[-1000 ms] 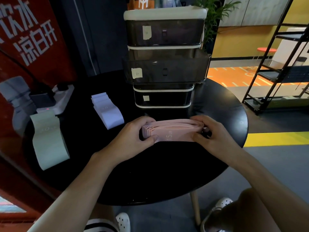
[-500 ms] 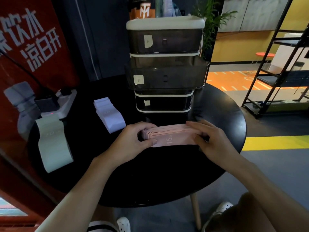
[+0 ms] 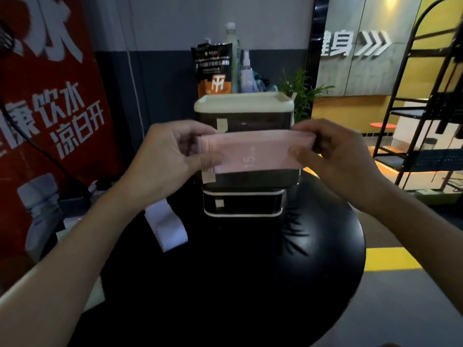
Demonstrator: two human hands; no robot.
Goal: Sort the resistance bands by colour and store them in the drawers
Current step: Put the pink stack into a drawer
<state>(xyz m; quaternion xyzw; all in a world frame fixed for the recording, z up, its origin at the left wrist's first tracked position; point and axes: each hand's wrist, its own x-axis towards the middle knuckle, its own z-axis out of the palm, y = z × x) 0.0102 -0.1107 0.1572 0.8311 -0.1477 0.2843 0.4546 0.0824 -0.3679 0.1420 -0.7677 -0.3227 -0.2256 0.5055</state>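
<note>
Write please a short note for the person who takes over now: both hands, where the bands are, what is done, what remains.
Left hand: pinches the left end of the pink band stack.
Right hand: pinches its right end.
Pink band stack: held level, off the black round table, in front of the drawer unit and just above the middle drawer, which looks pulled out.
Pale lilac bands: on the table, left of the unit.
Done: the pink bands are gathered into one stack.
Left: put the pink stack into a drawer, then store the lilac bands. The drawers are dark, so their contents cannot be told.
</note>
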